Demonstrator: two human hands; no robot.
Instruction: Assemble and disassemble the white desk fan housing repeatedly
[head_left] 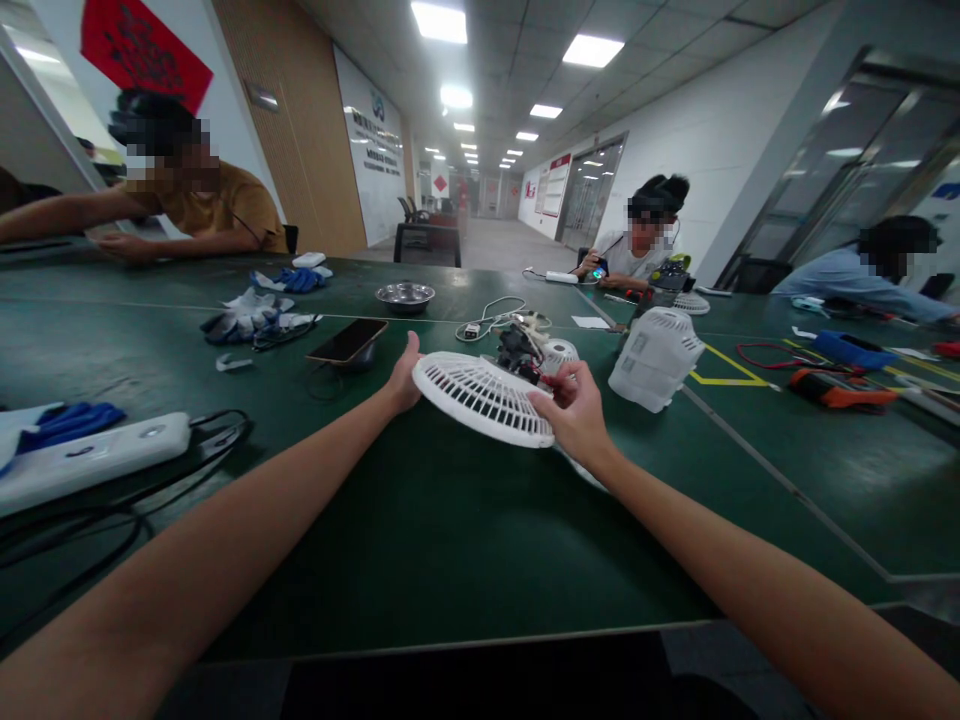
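A round white fan grille (487, 398) is held tilted above the green table, between my two hands. My left hand (406, 382) grips its left edge, thumb raised and the other fingers mostly hidden behind it. At the right edge, my right hand (581, 408) closes on the grille with thumb and bent fingers. Just behind the grille is a dark motor assembly with wires (519, 346), close to my right fingertips; whether they touch it I cannot tell. Beside that lies a white rounded fan part (559, 352), partly covered by my right hand.
A white plastic housing (656, 360) stands to the right, near an orange multimeter (840, 390). Leftward lie a phone (349, 341), gloves (251, 318) and a white power strip (97, 462) with black cables. Behind is a metal bowl (405, 296). Several people sit around the table.
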